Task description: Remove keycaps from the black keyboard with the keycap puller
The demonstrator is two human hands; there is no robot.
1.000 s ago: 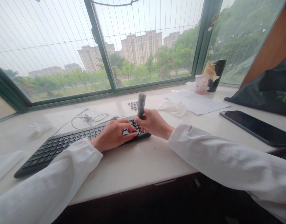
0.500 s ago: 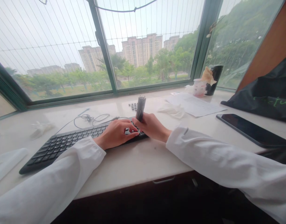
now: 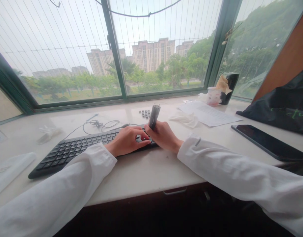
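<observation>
My right hand (image 3: pixel 163 136) grips a grey pen-shaped tool (image 3: pixel 153 116) that stands up from my fist, tilted slightly to the right. My left hand (image 3: pixel 128 141) lies with its fingers on the right end of a black computer keyboard (image 3: pixel 72 154), close beside my right hand. A small white patch (image 3: pixel 139 138) shows under my left fingertips, too small to identify. Several loose black keycaps (image 3: pixel 145 113) sit on the white sill just beyond the keyboard.
A black cable (image 3: pixel 99 125) curls behind the keyboard. Papers (image 3: pixel 208 114), crumpled tissue (image 3: pixel 184 119), a paper cup (image 3: pixel 213 96), a black phone (image 3: pixel 268 142) and a black bag (image 3: pixel 277 107) lie on or beside the sill, which ends at a window (image 3: pixel 163 49).
The grey tool now leans more to the right than before. The whole scene has shifted slightly with my head, and my hands stay at the keyboard's right end.
</observation>
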